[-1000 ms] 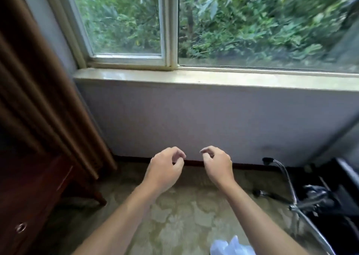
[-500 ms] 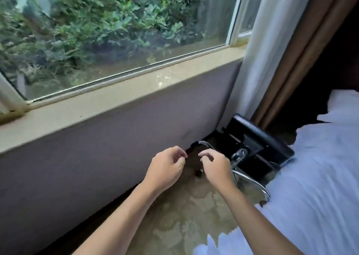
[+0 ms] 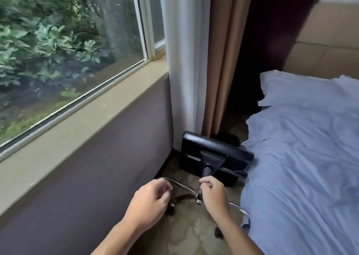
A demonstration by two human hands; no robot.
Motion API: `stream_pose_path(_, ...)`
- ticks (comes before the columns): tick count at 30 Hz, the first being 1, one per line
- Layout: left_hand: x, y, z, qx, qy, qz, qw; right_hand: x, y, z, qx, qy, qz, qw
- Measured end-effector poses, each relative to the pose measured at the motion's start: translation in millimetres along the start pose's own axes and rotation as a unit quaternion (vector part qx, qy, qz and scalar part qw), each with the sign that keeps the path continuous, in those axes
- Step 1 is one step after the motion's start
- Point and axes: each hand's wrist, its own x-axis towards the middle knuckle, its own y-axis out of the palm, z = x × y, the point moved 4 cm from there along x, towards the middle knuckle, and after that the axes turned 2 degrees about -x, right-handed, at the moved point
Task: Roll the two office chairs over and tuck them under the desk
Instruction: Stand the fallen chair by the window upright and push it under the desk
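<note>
A black office chair [image 3: 213, 153] lies tipped on its side on the patterned carpet, wedged between the window wall and the bed. Its chrome star base [image 3: 182, 186] with black castors points toward me. My left hand [image 3: 149, 202] hovers above the base's left leg, fingers loosely curled, holding nothing. My right hand [image 3: 213, 196] hangs over the base hub, fingers curled, and I cannot tell if it touches the metal. No desk or second chair is in view.
A bed with rumpled white sheets [image 3: 303, 167] fills the right side. A window sill [image 3: 77, 119] and grey wall run along the left. White and tan curtains [image 3: 204, 60] hang in the corner behind the chair.
The view swung right from the window toward the corner. The toppled chair and bed came into full view. Both hands kept their curled pose, now over the chair base.
</note>
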Motion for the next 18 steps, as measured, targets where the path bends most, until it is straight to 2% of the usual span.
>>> stream_pose_path(6,125.1,12.3,-33.6,0.036,0.029,0.029,0.998,109.4,-11.8,1.6,-0.038,0.039,0.009,0.998)
stream_pose_path(11,226.8,58.3,-37.9,0.077,0.059,0.090,0.991,193.3,0.7,-33.1,-0.075,0.109,0.003,0.991)
stream_pose_path(15,324.4,121.6,-29.6,0.148,0.093,0.170,0.970,257.8,29.7,-78.4,-0.116,0.172,0.002,0.978)
stream_pose_path(18,393.8,174.4,-25.4,0.229,0.121,0.227,0.939,285.2,58.2,-118.6,-0.151,0.235,0.007,0.960)
